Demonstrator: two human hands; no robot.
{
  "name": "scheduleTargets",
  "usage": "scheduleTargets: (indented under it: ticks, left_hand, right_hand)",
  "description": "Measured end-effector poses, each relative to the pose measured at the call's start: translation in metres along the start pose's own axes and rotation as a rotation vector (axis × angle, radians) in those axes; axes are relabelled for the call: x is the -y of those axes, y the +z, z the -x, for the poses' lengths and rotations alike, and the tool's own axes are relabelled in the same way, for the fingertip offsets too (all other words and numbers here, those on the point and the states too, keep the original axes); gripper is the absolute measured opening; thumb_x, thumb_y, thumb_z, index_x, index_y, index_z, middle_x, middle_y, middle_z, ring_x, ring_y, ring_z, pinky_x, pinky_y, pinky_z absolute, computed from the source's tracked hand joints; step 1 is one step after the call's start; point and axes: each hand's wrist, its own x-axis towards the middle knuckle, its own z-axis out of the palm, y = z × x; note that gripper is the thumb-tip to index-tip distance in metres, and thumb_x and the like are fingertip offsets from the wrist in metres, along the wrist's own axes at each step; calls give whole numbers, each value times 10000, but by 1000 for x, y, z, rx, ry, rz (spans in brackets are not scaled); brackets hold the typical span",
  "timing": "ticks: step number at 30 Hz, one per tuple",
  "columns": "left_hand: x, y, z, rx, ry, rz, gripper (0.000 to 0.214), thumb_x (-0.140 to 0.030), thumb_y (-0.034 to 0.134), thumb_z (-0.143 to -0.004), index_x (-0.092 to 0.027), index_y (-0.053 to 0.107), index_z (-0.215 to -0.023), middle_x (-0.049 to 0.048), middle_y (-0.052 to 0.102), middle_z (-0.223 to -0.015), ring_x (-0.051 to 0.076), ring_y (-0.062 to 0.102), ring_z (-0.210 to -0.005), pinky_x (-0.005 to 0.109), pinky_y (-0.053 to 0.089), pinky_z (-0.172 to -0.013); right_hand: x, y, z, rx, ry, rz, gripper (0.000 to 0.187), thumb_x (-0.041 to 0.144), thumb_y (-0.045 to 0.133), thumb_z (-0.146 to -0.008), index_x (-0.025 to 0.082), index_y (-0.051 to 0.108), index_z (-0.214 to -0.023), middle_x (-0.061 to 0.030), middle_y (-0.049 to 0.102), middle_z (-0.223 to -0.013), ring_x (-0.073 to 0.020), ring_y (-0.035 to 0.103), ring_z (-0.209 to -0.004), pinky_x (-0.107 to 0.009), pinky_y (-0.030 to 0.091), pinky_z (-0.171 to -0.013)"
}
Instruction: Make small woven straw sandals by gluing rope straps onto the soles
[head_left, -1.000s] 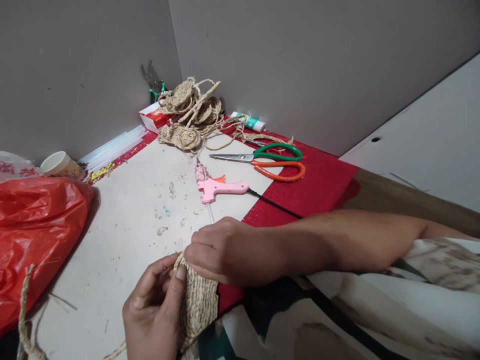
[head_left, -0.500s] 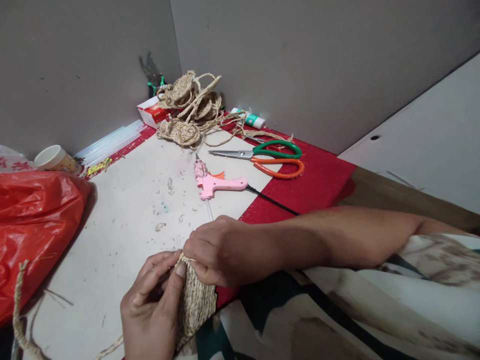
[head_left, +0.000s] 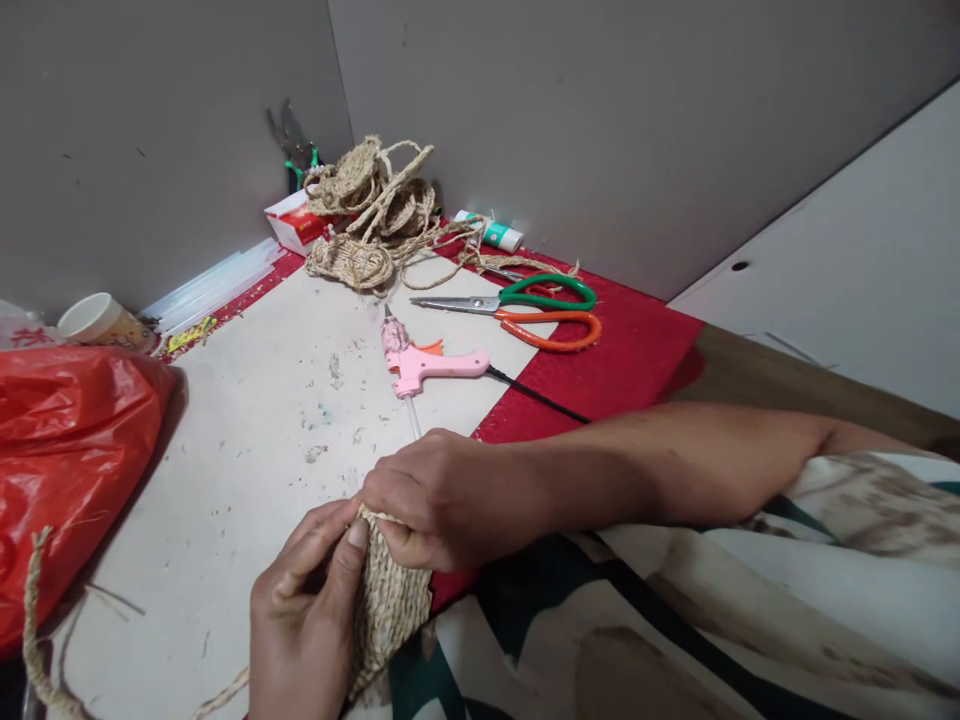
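Note:
A woven straw piece [head_left: 394, 595], built from rows of braided cord, is between my hands at the table's near edge. My left hand [head_left: 307, 600] grips its left side, the thumb pressed on the front face near the top. Closed over the top edge, my right hand [head_left: 442, 500] pinches the rim, its fingertips partly hidden. The two hands touch at the top corner. A braided straw cord [head_left: 37, 640] runs at the lower left, part of it passing behind my left hand. Just beyond my right hand lies a pink glue gun [head_left: 420, 365] with a clear glue stick in it.
Scissors [head_left: 517, 305] with green and orange handles lie beyond the glue gun. Coiled straw braids [head_left: 375, 215] are heaped in the corner beside pliers [head_left: 292, 145] and a white tube [head_left: 491, 232]. A red plastic bag [head_left: 75, 470], paper cup [head_left: 105, 320] and clear glue sticks [head_left: 214, 290] sit left.
The view has shifted slightly, so the table items appear a little further left. Both hands keep their grip on the woven straw piece, with almost no movement.

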Motion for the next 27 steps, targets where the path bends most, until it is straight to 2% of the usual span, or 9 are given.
scheduleTargets:
  ticks: [3,8,10,12,14,16,18,24,27]
  left_hand:
    - [-1,3,0,10,8,0,206,-292,688,-787,-303,757,-981,36,710,-1034,171,649,-933,290,532,-852]
    - [-4,6,0,-23,2,-15,152,-328,732,-726,-262,777,-856,64,717,-957,192,657,-856,279,550,-740]
    - [-5,4,-2,-24,-89,54,192,-337,753,-705,-246,776,-873,67,722,-932,196,664,-852,283,546,-755]
    - [-6,0,-7,-42,-269,196,282,-346,780,-676,-232,762,-934,65,729,-912,206,676,-858,299,543,-778]
    - [-8,-5,-12,-108,-447,376,364,-354,807,-641,-212,741,-969,63,736,-882,217,690,-821,318,553,-755]
    - [-13,-10,-17,-187,-523,515,396,-352,825,-613,-191,725,-961,64,739,-867,221,698,-771,323,562,-711]
    - [-17,-13,-20,-256,-519,582,389,-330,839,-588,-175,716,-924,71,742,-878,226,702,-754,325,566,-694]
    - [-15,-10,-25,-425,-487,626,391,-319,875,-519,-183,709,-845,39,742,-811,234,709,-736,339,581,-677]
    - [-8,-9,-25,-459,-491,597,399,-347,875,-519,-191,703,-843,35,741,-798,256,711,-781,348,587,-671]
  right_hand:
    - [0,1,0,5,-2,7,58,197,422,-819,157,463,-826,-32,577,-666,-126,495,-558,-271,294,-483]
    - [1,-2,1,20,-21,-11,90,208,423,-839,148,490,-837,-43,596,-680,-139,524,-575,-272,303,-483]
    - [1,-6,1,-33,2,-105,93,223,459,-831,144,507,-837,-38,612,-706,-131,536,-591,-259,338,-501]
    - [0,-11,0,-151,42,-279,142,265,532,-795,138,529,-859,-20,615,-715,-108,537,-596,-233,381,-526]
    - [-3,-15,-3,-299,107,-444,216,291,595,-750,132,547,-888,0,597,-697,-83,517,-576,-205,406,-538]
    - [-7,-17,-6,-369,204,-563,235,285,609,-750,122,562,-913,15,570,-664,-62,483,-534,-188,402,-523]
    - [-10,-16,-9,-305,322,-700,216,289,598,-781,113,576,-905,29,544,-619,-47,452,-496,-176,381,-494]
    - [-11,-9,-16,211,449,-1125,319,380,609,-815,129,491,-658,45,478,-510,-40,438,-460,-156,349,-437]
    - [-12,-7,-17,316,515,-1256,271,337,514,-886,143,467,-703,47,496,-491,-48,452,-406,-169,401,-431]
